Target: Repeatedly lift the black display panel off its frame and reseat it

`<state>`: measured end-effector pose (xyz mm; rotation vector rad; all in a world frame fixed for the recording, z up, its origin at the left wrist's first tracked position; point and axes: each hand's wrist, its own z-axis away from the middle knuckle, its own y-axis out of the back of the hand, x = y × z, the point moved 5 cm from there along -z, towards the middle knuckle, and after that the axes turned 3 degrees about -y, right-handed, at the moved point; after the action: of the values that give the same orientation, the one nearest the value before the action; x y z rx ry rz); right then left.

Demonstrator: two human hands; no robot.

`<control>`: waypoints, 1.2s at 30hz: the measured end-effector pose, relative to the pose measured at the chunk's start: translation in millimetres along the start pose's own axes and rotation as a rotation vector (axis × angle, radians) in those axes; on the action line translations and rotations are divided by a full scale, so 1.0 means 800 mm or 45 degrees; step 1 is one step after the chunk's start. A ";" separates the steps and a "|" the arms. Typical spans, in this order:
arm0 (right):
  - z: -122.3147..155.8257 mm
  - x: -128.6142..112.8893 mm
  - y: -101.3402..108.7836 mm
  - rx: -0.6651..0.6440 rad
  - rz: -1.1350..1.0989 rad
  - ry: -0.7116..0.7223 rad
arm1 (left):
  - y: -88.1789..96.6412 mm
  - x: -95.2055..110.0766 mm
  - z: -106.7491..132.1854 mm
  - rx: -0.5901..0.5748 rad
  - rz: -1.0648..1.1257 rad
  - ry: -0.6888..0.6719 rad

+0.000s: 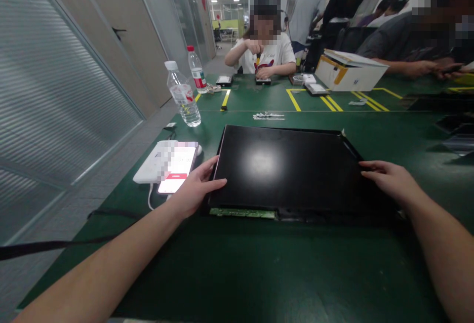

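A black LCD screen panel (289,170) lies over a slightly larger dark frame in front of me, with a strip of green circuit board (242,213) along its near edge. My left hand (196,184) is closed on the panel's left side, thumb on top and fingers at the edge. At the opposite side, my right hand (388,180) pinches the right edge between thumb and fingers. Whether the fingers hold the panel alone or the frame with it, I cannot tell.
Left of the panel lie a lit phone (179,167) and a white device (148,162) with a cable. Two water bottles (183,96) stand beyond. Across the green table (277,273), a person handles a small drive-like part (263,81). A white box (350,73) sits at the back right.
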<state>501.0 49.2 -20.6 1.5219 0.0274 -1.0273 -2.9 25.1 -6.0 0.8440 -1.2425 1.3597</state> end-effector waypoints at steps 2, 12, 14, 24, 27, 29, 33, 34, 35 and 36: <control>0.002 -0.002 0.000 -0.026 0.002 -0.019 | 0.000 0.001 0.001 -0.027 -0.036 -0.037; -0.005 -0.001 -0.001 0.025 0.044 0.122 | 0.005 0.012 0.004 -0.046 -0.200 -0.114; -0.008 0.000 -0.001 0.035 0.082 0.157 | 0.005 0.010 0.004 -0.042 -0.209 -0.111; -0.014 0.002 -0.003 -0.011 0.161 0.196 | -0.008 0.020 0.010 -0.118 -0.089 -0.271; -0.013 0.002 -0.004 -0.033 0.139 0.156 | -0.012 0.020 0.011 -0.173 -0.035 -0.261; -0.011 0.003 -0.005 -0.049 0.106 0.106 | -0.014 0.019 0.011 -0.190 -0.003 -0.260; -0.008 0.003 -0.004 0.014 -0.010 0.114 | -0.014 0.019 0.011 -0.189 0.019 -0.301; -0.008 0.004 -0.004 0.021 -0.030 0.122 | -0.014 0.018 0.011 -0.188 0.019 -0.317; -0.009 0.006 -0.004 0.028 -0.043 0.122 | -0.014 0.018 0.012 -0.188 0.018 -0.330; -0.010 0.008 -0.003 0.040 -0.046 0.111 | -0.013 0.018 0.012 -0.185 0.017 -0.343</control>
<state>508.5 53.1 -27.7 1.5990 0.1013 -0.9936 2.9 17.9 12.0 0.9387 -1.5370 1.1764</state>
